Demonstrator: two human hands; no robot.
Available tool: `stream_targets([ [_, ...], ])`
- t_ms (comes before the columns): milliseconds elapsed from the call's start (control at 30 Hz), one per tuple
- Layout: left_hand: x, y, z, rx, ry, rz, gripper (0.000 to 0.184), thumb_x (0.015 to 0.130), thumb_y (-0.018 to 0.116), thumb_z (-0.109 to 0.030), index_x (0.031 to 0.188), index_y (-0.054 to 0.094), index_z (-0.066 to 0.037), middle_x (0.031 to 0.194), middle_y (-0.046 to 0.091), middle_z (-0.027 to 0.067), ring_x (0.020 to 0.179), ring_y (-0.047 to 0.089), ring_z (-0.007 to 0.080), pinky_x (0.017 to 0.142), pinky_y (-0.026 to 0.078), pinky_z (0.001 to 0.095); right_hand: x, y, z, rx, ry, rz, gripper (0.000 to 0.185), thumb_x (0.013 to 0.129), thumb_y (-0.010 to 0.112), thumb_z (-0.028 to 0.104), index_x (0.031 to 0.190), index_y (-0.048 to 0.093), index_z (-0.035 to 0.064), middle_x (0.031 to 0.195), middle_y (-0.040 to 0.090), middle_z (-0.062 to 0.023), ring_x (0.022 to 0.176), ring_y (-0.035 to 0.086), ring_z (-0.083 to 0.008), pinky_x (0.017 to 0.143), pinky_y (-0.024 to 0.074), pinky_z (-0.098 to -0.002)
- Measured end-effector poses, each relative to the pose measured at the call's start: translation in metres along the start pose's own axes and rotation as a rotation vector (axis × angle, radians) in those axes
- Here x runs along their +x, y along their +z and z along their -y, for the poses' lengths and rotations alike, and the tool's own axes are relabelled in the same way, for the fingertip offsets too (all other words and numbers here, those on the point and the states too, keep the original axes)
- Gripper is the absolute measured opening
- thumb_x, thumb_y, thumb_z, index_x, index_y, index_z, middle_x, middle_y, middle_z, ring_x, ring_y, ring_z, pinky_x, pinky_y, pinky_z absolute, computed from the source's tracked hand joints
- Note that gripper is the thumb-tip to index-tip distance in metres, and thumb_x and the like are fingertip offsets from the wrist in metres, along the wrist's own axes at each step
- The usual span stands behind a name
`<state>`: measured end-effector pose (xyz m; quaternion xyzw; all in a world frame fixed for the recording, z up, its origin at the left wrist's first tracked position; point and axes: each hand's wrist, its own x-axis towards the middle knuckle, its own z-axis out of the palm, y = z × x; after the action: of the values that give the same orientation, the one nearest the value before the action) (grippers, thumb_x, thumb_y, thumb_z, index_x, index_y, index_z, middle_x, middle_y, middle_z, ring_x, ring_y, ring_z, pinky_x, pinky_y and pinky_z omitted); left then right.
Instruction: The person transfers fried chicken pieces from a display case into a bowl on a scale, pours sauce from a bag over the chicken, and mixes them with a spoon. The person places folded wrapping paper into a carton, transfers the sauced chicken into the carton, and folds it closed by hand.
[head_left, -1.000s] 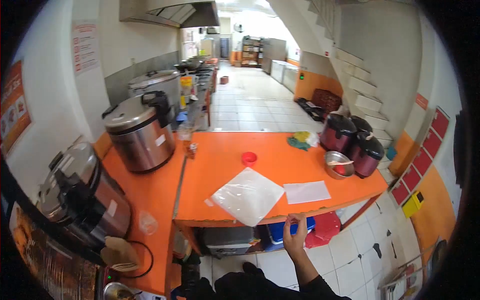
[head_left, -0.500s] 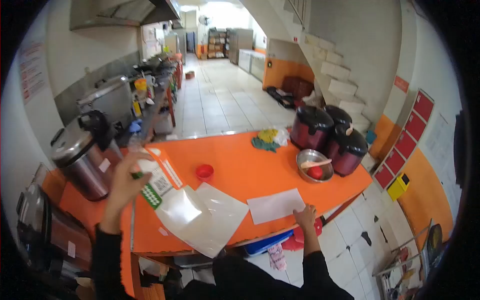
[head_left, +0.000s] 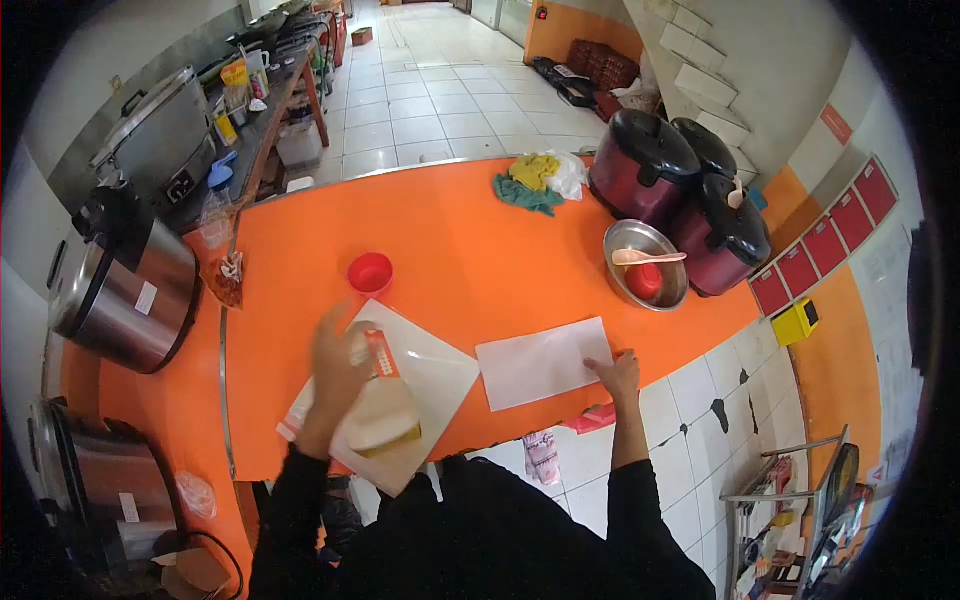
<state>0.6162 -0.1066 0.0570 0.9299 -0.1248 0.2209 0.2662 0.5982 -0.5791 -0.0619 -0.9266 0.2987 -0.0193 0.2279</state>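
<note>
My left hand (head_left: 340,370), smeared by motion, is closed on a white printed plastic bag (head_left: 385,415) with an orange strip at its upper end. The bag lies folded over a pale glossy sheet (head_left: 430,365) at the table's near edge. To the right lies a white sheet of paper (head_left: 535,365). My right hand (head_left: 617,375) grips its right edge, thumb on top. Just beyond the glossy sheet stands a small red cup (head_left: 370,273).
The orange table (head_left: 450,230) carries green and yellow cloths (head_left: 530,185), a steel bowl (head_left: 620,285) with a red cup and pale spoon, and several dark red rice cookers (head_left: 645,165). A steel cooker (head_left: 140,290) stands at left. Tiled floor (head_left: 430,110) lies beyond.
My left hand has come down and to the right with the printed bag, which is now bent over the glossy sheet. My right hand stays at the paper's edge. The view has tilted down.
</note>
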Motion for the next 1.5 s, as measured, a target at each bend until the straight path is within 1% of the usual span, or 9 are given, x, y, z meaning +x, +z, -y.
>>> stream_targets([
  [100,-0.007,0.045,-0.047,-0.290,0.093,0.174,0.041,0.077,0.071,-0.028,0.110,0.058,-0.007,0.119,0.051,0.0176,0.114,0.047,0.0353,0.095,0.039,0.0457,0.029,0.025,-0.024,0.043,-0.059,-0.003,0.068,0.057,0.086,0.031,0.108,0.057,-0.0052,0.087,0.065,-0.0156,0.082,0.064,-0.0303,0.074,0.0510,-0.0381],
  [200,0.001,0.067,-0.073,-0.292,0.059,0.446,0.046,0.080,0.070,-0.028,0.115,0.054,-0.003,0.122,0.051,0.0181,0.116,0.048,0.0328,0.098,0.039,0.0404,0.036,0.012,-0.019,0.383,-0.074,0.175,0.046,0.061,0.083,0.019,0.095,0.061,-0.0020,0.084,0.064,-0.0122,0.083,0.063,-0.0238,0.073,0.0504,-0.0337],
  [400,0.021,0.055,-0.060,-0.419,-0.052,0.403,0.049,0.081,0.068,-0.031,0.117,0.052,-0.001,0.116,0.052,0.0181,0.108,0.052,0.0333,0.091,0.044,0.0404,0.007,-0.026,0.041,0.520,0.040,0.232,0.060,0.065,0.075,0.002,0.116,0.043,-0.0001,0.094,0.062,-0.0147,0.087,0.063,-0.0209,0.073,0.0504,-0.0318],
  [567,0.006,0.036,-0.008,-0.546,-0.292,0.455,0.051,0.082,0.068,-0.031,0.121,0.051,-0.002,0.123,0.052,0.0152,0.110,0.055,0.0257,0.089,0.047,0.0372,-0.011,-0.059,0.098,0.361,-0.444,0.223,0.065,0.071,0.071,0.001,0.124,0.034,0.0041,0.099,0.061,-0.0199,0.091,0.063,-0.0278,0.077,0.0508,-0.0352],
  [733,0.000,0.010,0.007,-1.150,-0.587,0.603,0.062,0.082,0.069,-0.034,0.131,0.044,-0.005,0.131,0.050,0.0111,0.117,0.050,0.0219,0.095,0.043,0.0360,-0.109,-0.136,0.230,0.643,-0.767,0.453,0.061,0.077,0.067,0.002,0.128,0.033,0.0072,0.107,0.061,-0.0183,0.095,0.062,-0.0256,0.081,0.0495,-0.0343],
  [867,-0.016,0.007,0.021,-1.424,-0.559,0.552,0.075,0.082,0.069,-0.040,0.139,0.032,-0.007,0.134,0.047,0.0121,0.122,0.046,0.0230,0.099,0.039,0.0353,-0.159,-0.157,0.286,1.023,-0.679,0.686,0.058,0.079,0.064,0.000,0.128,0.035,0.0049,0.110,0.060,-0.0152,0.098,0.061,-0.0213,0.084,0.0488,-0.0334],
  [1067,-0.038,-0.014,0.029,-1.993,-0.477,0.399,0.068,0.087,0.062,-0.036,0.140,0.030,-0.009,0.136,0.044,0.0147,0.127,0.043,0.0236,0.103,0.036,0.0386,-0.173,-0.148,0.300,1.379,-0.281,1.074,0.057,0.076,0.065,0.001,0.127,0.040,-0.0030,0.111,0.059,-0.0143,0.101,0.061,-0.0227,0.088,0.0495,-0.0344],
  [1267,-0.065,-0.060,0.004,-1.637,-0.942,0.133,0.064,0.082,0.067,-0.019,0.136,0.036,-0.005,0.126,0.052,0.0163,0.115,0.053,0.0245,0.094,0.046,0.0388,-0.147,-0.091,0.264,1.332,-0.127,1.058,0.051,0.077,0.061,0.005,0.124,0.044,-0.0046,0.110,0.059,-0.0156,0.095,0.063,-0.0209,0.083,0.0513,-0.0320],
  [1500,-0.114,-0.056,0.040,-1.001,-1.014,0.038,0.069,0.074,0.075,-0.006,0.128,0.034,-0.001,0.107,0.060,0.0209,0.094,0.063,0.0244,0.080,0.053,0.0361,-0.142,0.010,0.220,0.885,-0.188,0.892,0.067,0.071,0.073,0.004,0.127,0.038,-0.0049,0.112,0.057,-0.0184,0.097,0.062,-0.0256,0.079,0.0528,-0.0364],
])
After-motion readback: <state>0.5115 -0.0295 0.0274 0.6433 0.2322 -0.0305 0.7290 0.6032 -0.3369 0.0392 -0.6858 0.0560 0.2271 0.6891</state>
